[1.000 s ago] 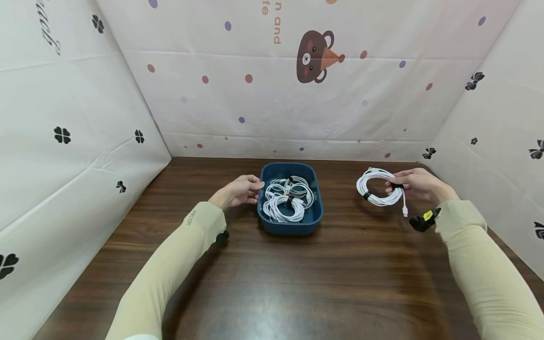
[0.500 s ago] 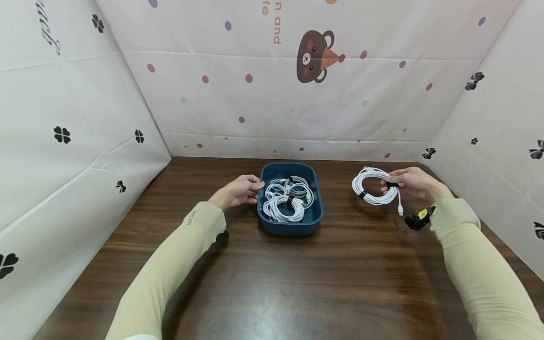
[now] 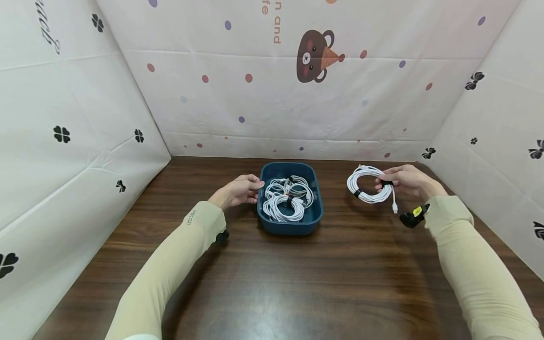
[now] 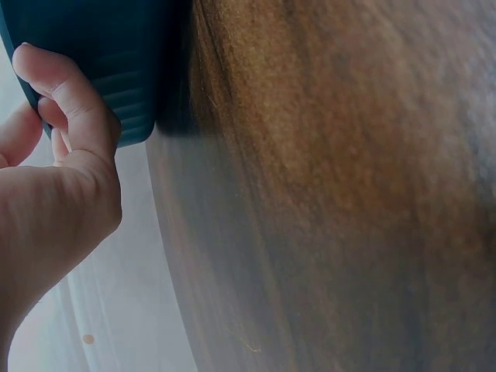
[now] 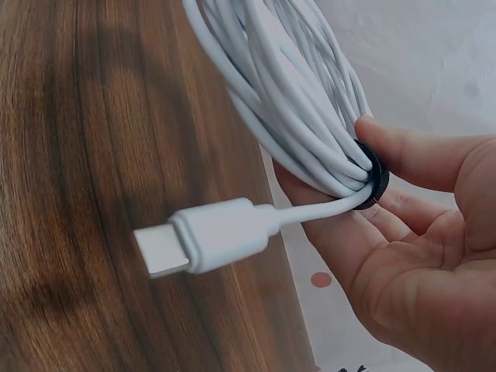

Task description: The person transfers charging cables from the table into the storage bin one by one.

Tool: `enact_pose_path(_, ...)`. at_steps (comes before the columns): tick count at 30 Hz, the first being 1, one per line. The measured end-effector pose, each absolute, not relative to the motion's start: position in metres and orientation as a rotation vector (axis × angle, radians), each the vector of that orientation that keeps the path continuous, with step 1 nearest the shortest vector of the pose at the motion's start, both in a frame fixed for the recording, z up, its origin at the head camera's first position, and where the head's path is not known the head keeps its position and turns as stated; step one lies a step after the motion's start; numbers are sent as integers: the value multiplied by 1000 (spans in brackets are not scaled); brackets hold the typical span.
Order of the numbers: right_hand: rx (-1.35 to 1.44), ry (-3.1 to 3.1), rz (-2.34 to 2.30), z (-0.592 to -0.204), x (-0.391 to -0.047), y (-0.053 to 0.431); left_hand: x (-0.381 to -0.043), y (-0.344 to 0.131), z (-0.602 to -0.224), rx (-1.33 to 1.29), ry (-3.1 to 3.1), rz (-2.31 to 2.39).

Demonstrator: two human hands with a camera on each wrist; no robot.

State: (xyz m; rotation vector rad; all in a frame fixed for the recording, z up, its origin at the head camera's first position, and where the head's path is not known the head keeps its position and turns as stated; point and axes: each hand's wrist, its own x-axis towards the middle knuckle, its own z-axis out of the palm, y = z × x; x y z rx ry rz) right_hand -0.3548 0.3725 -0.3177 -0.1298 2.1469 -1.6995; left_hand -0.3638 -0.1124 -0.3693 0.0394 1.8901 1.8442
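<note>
At the right of the head view, my right hand (image 3: 409, 181) pinches a coiled white cable (image 3: 361, 194) by one of its black straps. The coil is above the table, its shadow below. In the right wrist view the cable's plug (image 5: 221, 236) points away from the hand, beside the black strap (image 5: 376, 182) between thumb and fingers. My left hand (image 3: 241, 191) grips the left rim of a dark blue bin (image 3: 290, 228), thumb over the edge, as the left wrist view also shows. Several coiled white cables (image 3: 283, 209) lie inside the bin.
A dark brown wooden table (image 3: 272, 283) carries the bin near its back edge. Behind it stands a white dotted backdrop (image 3: 238, 104) with a printed bear, and patterned white panels (image 3: 85, 156) flank both sides. A black wrist camera (image 3: 413, 217) sits under the right sleeve.
My right hand has moved a little to the left with the coiled cable, nearer the bin. The left hand and the bin have stayed in place.
</note>
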Motion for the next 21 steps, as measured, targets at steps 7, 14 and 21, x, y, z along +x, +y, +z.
enact_pose_path(7,-153,2151,-1676,-316,-356,368,-365,-113,-369,39,1891,1839)
enact_pose_path(14,-148,2169,-1649,-315,-356,365,-365,-113,-369,34,1891,1830)
enact_pose_path(21,-177,2114,-1680,-315,-360,360,-365,-112,-368,37,1887,1832)
